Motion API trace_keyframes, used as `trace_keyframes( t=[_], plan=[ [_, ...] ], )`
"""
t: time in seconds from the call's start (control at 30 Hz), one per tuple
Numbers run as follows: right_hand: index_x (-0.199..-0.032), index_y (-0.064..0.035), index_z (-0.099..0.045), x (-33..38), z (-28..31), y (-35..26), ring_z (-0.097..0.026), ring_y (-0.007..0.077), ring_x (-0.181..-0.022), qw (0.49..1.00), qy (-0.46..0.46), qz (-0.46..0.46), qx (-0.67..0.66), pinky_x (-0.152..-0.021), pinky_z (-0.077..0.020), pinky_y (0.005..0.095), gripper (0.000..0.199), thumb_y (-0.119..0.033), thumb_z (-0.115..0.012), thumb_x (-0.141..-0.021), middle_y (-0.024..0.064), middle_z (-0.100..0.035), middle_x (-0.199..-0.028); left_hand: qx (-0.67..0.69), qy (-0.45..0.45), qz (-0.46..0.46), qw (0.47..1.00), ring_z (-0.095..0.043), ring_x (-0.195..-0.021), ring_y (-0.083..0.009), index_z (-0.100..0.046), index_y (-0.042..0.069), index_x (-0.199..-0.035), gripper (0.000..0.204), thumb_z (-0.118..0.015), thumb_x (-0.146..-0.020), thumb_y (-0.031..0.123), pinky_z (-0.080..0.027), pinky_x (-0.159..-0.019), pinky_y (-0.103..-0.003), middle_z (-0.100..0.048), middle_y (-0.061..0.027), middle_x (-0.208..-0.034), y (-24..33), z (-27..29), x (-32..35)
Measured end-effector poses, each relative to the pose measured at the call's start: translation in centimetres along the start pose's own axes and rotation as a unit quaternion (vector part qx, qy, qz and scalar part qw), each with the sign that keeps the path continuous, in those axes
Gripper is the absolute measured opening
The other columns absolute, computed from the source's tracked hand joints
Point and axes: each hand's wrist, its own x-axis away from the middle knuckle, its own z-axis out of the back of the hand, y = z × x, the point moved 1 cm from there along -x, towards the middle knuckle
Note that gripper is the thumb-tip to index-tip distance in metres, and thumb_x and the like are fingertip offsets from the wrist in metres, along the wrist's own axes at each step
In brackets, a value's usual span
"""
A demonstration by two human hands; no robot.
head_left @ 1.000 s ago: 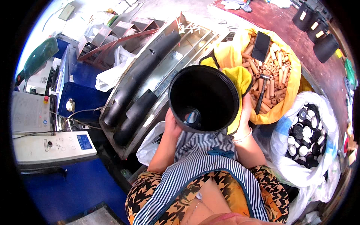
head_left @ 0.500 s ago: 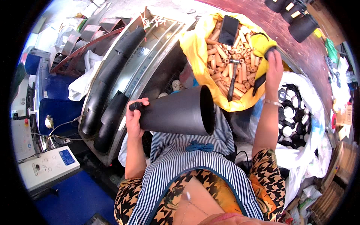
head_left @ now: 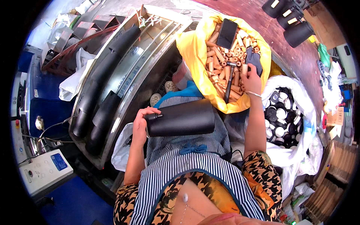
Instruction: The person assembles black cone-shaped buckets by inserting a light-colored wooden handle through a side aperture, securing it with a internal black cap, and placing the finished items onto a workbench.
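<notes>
In my left hand (head_left: 139, 122) is a large black tapered cylinder (head_left: 183, 119), lying crosswise above my apron, fingers wrapped over its left end. A short black knob (head_left: 158, 116) sticks out near those fingers. My right hand (head_left: 252, 79) is inside the yellow bag (head_left: 187, 48), its thumb and fingers closed around a short tan tube (head_left: 245, 70). Many similar tan tubes (head_left: 217, 56) fill the bag. On top of them lie a small black-handled hammer (head_left: 229, 82) and a black phone (head_left: 227, 33). A dark cloth (head_left: 253, 59) sits beside my right fingers.
A white bag (head_left: 313, 123) of black and white caps (head_left: 279, 120) stands to the right. Left of me, a metal trough (head_left: 123, 78) holds long black curved pieces (head_left: 107, 75). Black cylinders (head_left: 298, 33) stand at the far right. A white control box (head_left: 47, 171) is at the lower left.
My right hand has moved from the bag's right rim down and left among the tubes. The black cylinder has turned, so its wide open end no longer shows.
</notes>
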Motion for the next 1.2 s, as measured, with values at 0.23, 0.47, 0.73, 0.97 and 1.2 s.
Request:
trace_keyframes(
  t=[0.23,0.47,0.73,0.97,1.2],
  plan=[
    [-0.097,-0.0035,-0.048,11.4,3.4,-11.5,-0.063,0.017,-0.096,0.828,-0.245,0.03,-0.503,-0.088,-0.0523,0.0285,0.026,0.008,-0.067,-0.083,0.0107,-0.062,-0.11,0.086,0.135,0.14,0.977,-0.059,-0.071,-0.0245,-0.054,0.004,-0.062,0.065,-0.028,-0.107,0.042,-0.047,-0.08,-0.038,-0.061,-0.0125,-0.065,-1.4,-0.3,-0.8],
    [-0.108,-0.0033,-0.058,18.3,-3.3,-16.4,-0.064,0.0331,-0.091,0.882,-0.289,0.303,-0.216,-0.078,-0.052,0.037,0.027,-0.008,-0.069,-0.084,0.0135,-0.064,-0.1,0.111,0.081,0.136,0.981,-0.059,-0.063,-0.0229,-0.054,0.004,-0.054,0.075,-0.024,-0.106,0.049,-0.048,-0.079,-0.037,-0.062,-0.0128,-0.058,-0.3,-0.6,-0.7],
    [-0.106,-0.004,-0.06,18.6,-4.4,-17.6,-0.062,0.0265,-0.08,0.804,-0.179,0.562,-0.074,-0.07,-0.052,0.0358,0.036,-0.017,-0.075,-0.076,0.0111,-0.065,-0.1,0.032,0.008,0.018,0.999,-0.063,-0.084,-0.0237,-0.057,0.001,-0.073,0.051,-0.033,-0.106,0.031,-0.047,-0.085,-0.033,-0.068,-0.015,-0.091,-0.2,-0.5,0.7],
    [-0.099,-0.0084,-0.057,20.4,-4.8,-16.8,-0.062,0.0214,-0.07,0.774,-0.199,0.594,-0.097,-0.056,-0.0506,0.0327,0.03,-0.022,-0.073,-0.077,0.0057,-0.06,-0.088,0.043,-0.025,-0.158,0.986,-0.048,-0.129,-0.0362,-0.056,0.001,-0.118,0.057,-0.027,-0.102,0.048,-0.027,-0.112,-0.05,-0.057,-0.0174,-0.131,2.2,-2.2,0.8],
    [-0.088,-0.012,-0.047,21.3,-5.4,-17.2,-0.063,0.0315,-0.065,0.834,-0.323,0.4,-0.198,-0.052,-0.0483,0.0439,0.023,-0.024,-0.066,-0.085,0.0113,-0.057,-0.071,-0.064,-0.093,-0.057,0.992,-0.048,-0.129,-0.0356,-0.053,-0.003,-0.127,0.083,-0.024,-0.095,0.069,-0.027,-0.113,-0.049,-0.058,-0.0182,-0.131,2.9,-2.5,1.1]
  ],
)
